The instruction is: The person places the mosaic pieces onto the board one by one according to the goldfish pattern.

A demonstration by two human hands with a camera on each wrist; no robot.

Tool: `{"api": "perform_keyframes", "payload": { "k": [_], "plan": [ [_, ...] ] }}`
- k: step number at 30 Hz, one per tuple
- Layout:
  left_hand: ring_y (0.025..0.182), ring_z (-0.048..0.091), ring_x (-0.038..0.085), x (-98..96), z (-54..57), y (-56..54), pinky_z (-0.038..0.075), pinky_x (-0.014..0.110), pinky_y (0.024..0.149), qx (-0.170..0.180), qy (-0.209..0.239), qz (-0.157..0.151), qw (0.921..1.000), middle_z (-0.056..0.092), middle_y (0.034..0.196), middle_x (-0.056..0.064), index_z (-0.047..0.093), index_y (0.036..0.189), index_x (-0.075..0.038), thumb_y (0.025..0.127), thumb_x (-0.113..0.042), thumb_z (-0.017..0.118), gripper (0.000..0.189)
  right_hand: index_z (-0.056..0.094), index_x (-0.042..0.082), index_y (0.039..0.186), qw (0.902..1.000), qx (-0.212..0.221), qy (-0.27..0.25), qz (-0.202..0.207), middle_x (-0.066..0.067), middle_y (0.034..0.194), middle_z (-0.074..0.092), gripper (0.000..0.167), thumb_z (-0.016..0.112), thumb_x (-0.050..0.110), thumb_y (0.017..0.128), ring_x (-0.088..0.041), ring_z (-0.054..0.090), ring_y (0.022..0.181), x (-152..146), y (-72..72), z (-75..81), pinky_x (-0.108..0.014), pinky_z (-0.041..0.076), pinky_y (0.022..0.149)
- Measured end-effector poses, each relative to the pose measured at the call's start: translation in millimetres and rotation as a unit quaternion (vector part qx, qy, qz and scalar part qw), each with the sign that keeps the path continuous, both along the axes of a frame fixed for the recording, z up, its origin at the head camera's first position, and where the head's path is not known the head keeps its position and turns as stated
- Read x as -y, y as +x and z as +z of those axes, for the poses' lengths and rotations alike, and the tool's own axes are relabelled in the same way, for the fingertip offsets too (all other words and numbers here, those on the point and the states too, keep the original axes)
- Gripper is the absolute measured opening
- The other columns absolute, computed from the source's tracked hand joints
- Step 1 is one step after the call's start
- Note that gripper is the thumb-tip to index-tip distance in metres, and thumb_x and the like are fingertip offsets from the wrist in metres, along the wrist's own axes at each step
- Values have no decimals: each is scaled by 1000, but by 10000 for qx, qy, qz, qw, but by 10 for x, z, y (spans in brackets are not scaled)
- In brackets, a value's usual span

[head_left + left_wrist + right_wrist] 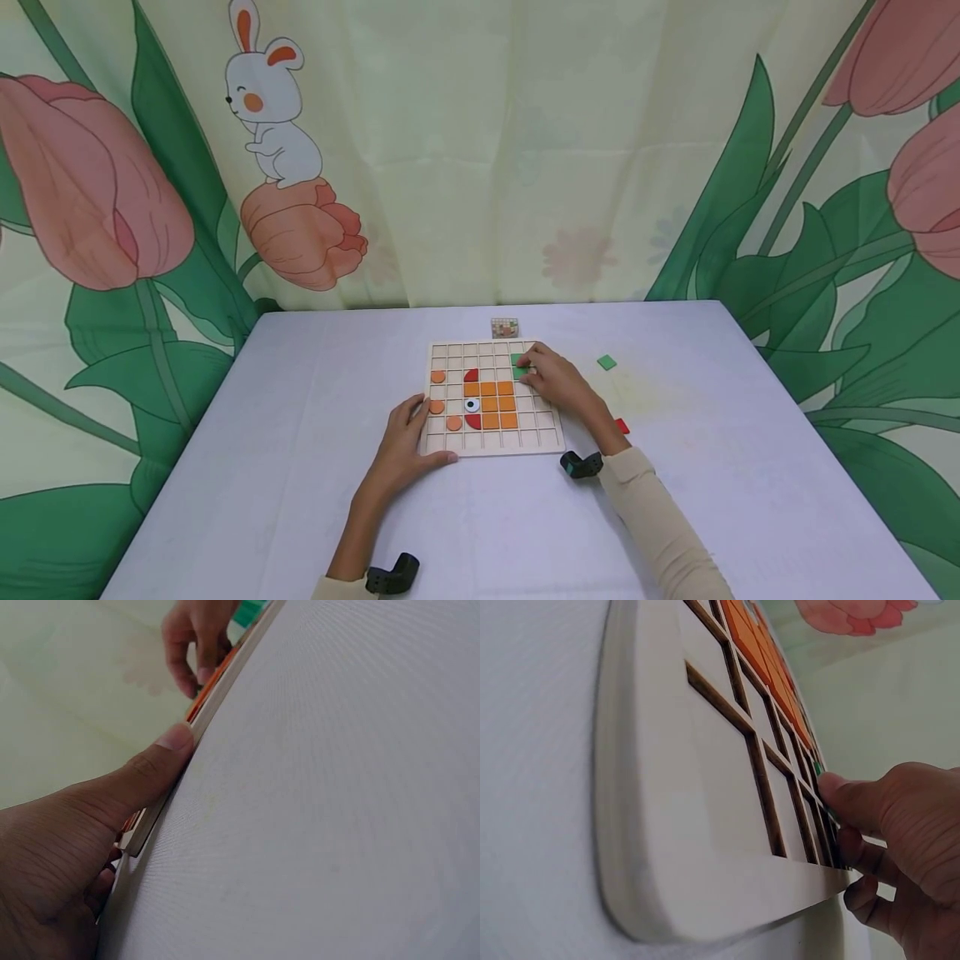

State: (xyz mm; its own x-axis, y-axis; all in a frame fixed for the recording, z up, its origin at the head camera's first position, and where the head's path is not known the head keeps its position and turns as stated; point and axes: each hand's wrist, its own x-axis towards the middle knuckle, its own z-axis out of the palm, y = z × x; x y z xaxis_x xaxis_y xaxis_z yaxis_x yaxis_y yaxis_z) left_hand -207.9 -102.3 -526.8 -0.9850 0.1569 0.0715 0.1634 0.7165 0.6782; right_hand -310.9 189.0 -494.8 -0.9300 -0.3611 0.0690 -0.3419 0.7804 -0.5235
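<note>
A pale wooden grid board [540,433] lies on the table with a pattern of tiles in its cells. My left hand [405,442] grips its near left corner, the thumb [161,757] along the front edge and the other fingers at the left side. At the right part of the grid, my right hand [558,379] pinches a green tile [520,372] between thumb and fingertips; the fingers partly hide it. Just behind them sits another green tile [516,359]. Orange square tiles [489,404], red quarter-round pieces [472,376], orange discs [454,423] and an eye disc [472,405] fill other cells.
To the right of the board lie a loose green tile [607,362] and a red piece [622,426], partly behind my right forearm. A small picture card [505,327] stands behind the board. The white-covered table [300,433] ends at a printed curtain [480,208].
</note>
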Motion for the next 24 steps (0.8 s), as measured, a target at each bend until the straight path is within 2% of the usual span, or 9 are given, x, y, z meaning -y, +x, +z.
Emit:
{"api": "perform_keyframes", "payload": {
  "k": [5,10,16,24],
  "plan": [
    [143,22,29,-3,11,-2,35,47,110,35,-20,2,10000,28,155,9,35,151,-5,67,-49,87,108,67,7,111,9999,-101,-78,79,-3,111,56,20,68,16,93,-17,54,93,-9,14,4,-36,50,85],
    [143,22,29,0,2,-6,36,48,110,7,-38,4,10000,28,155,9,35,151,-5,67,-50,86,108,67,8,113,9992,50,-397,-36,-2,111,57,21,66,17,95,-17,52,86,-48,7,8,-32,47,77],
    [143,21,28,2,-10,-13,36,47,109,-17,6,-5,10000,27,156,8,34,151,-7,67,-52,85,109,66,8,116,9964,-5,-582,-622,-4,114,58,23,62,20,97,-17,53,84,-196,26,91,-30,48,70],
    [143,22,30,-1,-12,-9,36,49,109,-6,60,-32,10000,27,156,10,35,151,-5,67,-50,86,108,67,6,115,9868,-289,-520,-1503,-11,115,59,23,62,17,97,-24,53,88,-585,82,204,-35,51,76]
  ]
}}
